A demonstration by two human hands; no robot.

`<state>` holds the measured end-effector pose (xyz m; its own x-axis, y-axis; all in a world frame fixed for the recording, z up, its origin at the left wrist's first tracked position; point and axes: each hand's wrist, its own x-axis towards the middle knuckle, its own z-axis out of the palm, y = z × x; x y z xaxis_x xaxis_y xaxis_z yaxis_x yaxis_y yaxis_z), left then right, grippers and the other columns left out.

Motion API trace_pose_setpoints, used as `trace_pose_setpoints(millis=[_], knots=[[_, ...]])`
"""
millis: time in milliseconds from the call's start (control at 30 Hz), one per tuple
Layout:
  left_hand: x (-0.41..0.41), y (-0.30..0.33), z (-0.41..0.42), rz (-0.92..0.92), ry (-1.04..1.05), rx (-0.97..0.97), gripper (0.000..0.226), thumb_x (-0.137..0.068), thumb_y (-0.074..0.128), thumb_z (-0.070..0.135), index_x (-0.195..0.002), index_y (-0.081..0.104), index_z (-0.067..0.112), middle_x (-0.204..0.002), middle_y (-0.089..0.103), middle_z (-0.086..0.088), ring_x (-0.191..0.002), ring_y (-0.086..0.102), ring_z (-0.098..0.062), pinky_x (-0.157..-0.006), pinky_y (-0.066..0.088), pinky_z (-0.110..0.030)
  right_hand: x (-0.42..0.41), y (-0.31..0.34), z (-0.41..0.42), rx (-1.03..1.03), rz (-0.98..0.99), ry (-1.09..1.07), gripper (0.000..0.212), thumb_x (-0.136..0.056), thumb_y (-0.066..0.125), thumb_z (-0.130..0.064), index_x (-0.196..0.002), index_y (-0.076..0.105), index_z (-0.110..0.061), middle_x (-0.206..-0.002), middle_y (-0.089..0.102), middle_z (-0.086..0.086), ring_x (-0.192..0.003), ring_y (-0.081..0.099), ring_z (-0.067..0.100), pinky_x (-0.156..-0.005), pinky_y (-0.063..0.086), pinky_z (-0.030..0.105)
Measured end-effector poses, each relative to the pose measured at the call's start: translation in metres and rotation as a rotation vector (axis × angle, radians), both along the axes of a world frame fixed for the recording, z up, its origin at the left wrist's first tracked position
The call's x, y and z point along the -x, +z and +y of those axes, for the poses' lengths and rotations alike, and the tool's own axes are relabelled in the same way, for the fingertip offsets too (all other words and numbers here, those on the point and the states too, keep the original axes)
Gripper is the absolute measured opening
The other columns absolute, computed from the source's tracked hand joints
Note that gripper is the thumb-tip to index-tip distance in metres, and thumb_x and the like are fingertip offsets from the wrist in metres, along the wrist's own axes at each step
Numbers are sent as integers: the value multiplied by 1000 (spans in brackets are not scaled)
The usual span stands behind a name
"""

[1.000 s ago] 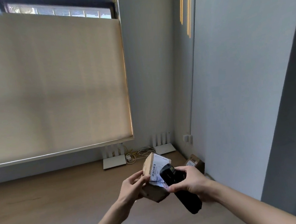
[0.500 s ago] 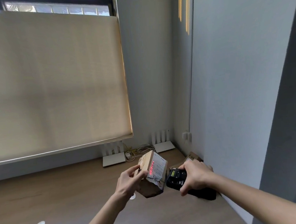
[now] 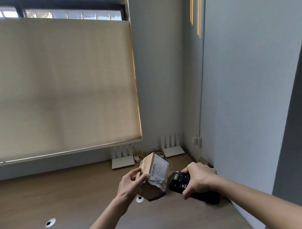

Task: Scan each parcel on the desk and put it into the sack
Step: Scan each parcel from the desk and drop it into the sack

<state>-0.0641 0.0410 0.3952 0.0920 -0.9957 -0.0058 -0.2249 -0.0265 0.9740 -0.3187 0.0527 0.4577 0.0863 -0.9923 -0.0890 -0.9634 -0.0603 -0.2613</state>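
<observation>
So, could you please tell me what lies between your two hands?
In the head view, the cardboard parcel in the left hand and the scanner's front end, gripped by the right hand.

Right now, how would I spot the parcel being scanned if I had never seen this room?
Find the wooden desk under the window blind. Above its right end, two hands meet: the left hand holds up a tilted brown parcel. It has a white label with a torn lower edge facing the black scanner in the right hand; the other parcel lies in the corner.
</observation>
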Motion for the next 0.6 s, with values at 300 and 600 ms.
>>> trace_pose_setpoints(millis=[300, 600], knots=[[-61, 13, 54, 223, 141, -33, 94, -43, 80, 61, -129, 55, 34, -112, 68, -4, -96, 70, -20, -66, 62, -33, -71, -2, 5, -150, -549, 127, 65, -46, 97, -45, -104, 76, -26, -93, 77, -8, -87, 73, 8, -76, 60, 24], [-202, 22, 165, 405, 368, -2, 70, -61, 70, 49, -120, 56, 14, -115, 66, -19, -96, 66, -31, -77, 56, -45, -253, 2, 69, -313, -822, 435, 60, -58, 96, -29, -114, 75, -22, -98, 78, -5, -90, 74, 8, -74, 57, 19]])
